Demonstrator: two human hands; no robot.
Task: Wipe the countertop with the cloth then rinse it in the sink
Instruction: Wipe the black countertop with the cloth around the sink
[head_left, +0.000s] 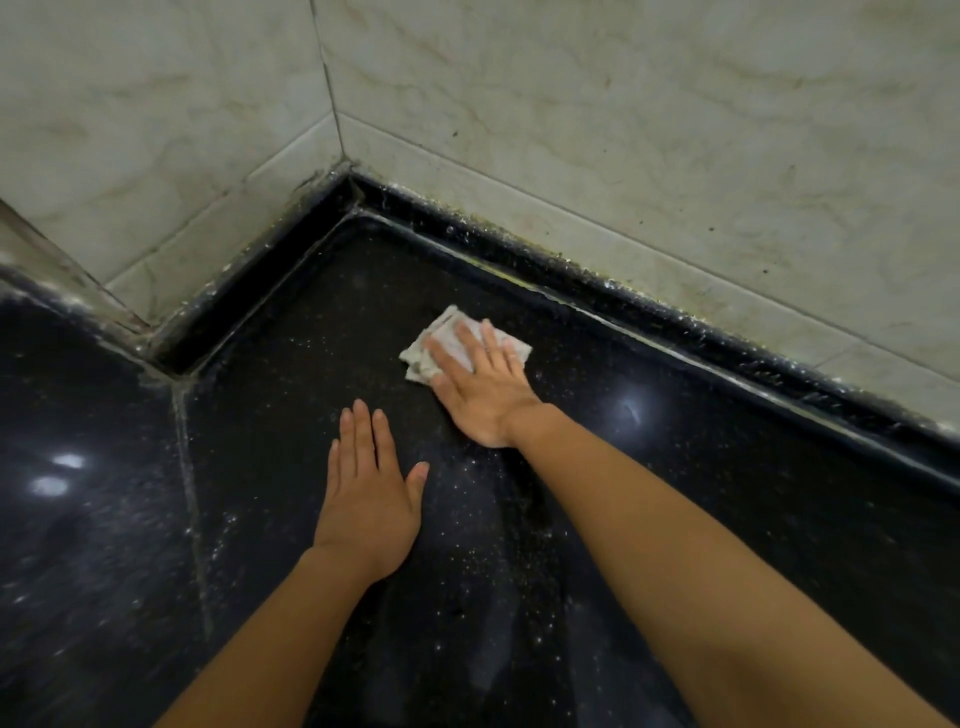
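Right hand (480, 382) presses crumpled whitish cloth (439, 345) flat.

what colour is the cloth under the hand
The cloth is off-white, slightly dingy, seen in the head view against the black speckled countertop.

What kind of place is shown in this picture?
Probably a kitchen corner: a dark speckled stone countertop meets pale tiled walls, and the right hand presses a white cloth flat on it.
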